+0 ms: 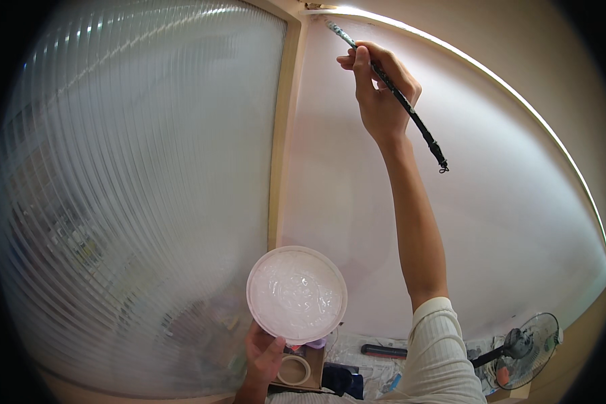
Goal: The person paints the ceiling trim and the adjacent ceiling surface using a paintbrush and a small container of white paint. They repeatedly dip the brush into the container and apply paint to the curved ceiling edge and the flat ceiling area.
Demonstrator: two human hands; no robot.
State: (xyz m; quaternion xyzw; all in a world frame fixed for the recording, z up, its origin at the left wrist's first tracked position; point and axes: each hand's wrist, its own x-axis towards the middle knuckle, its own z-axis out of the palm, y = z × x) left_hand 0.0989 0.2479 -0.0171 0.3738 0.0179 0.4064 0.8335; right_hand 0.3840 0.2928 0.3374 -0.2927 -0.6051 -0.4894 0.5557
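Paintbrush (402, 99) is slim and black, its tip smeared whitish.

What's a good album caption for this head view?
Right hand holds a brush near the top corner of the pale wall; left hand holds a white tub.

The ribbed panel (148, 168) looks like glossy glass or plastic, its frame (280, 155) like matt wood. White paste (296, 293) shines wetly in a smooth plastic tub (250, 296). The brush (411, 114) has a speckled handle; the sleeve (441, 350) is ribbed cloth.
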